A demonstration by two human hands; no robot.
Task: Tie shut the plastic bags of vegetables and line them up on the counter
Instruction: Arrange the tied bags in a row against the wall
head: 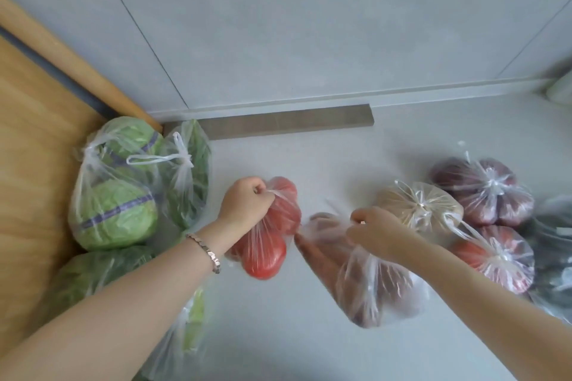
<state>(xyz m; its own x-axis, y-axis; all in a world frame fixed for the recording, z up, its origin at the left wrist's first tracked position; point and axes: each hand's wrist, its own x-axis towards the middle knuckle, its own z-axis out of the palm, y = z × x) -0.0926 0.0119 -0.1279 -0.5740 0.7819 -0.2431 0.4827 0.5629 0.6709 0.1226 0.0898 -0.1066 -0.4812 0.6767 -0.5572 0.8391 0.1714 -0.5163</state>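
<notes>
The person's left hand [247,202] has its grip clamped tight on the gathered top of a clear bag of tomatoes [272,235], which sits on the pale tabletop [278,334] near the middle. A bracelet [205,252] circles that wrist. The right hand [376,230] pinches together on the loose plastic at the top of a bag of carrots [362,281], just right of the tomatoes; this bag is blurred and its mouth looks unknotted.

To the left, against a wooden panel [31,164], stand a knotted bag of cabbages [114,195] and, touching it, a knotted bag of green leaves [188,176]. Another bag of greens [93,275] lies nearer, partly hidden under the left forearm.

To the right, past the right hand, are three knotted bags close together: a brownish one [421,204], a dark purple-red one [483,191] behind it, and one with red vegetables [495,257] in front. A darker bag [554,257] sits at the right edge, its contents too dim to tell. A grey strip [288,123] runs along the foot of the wall.
</notes>
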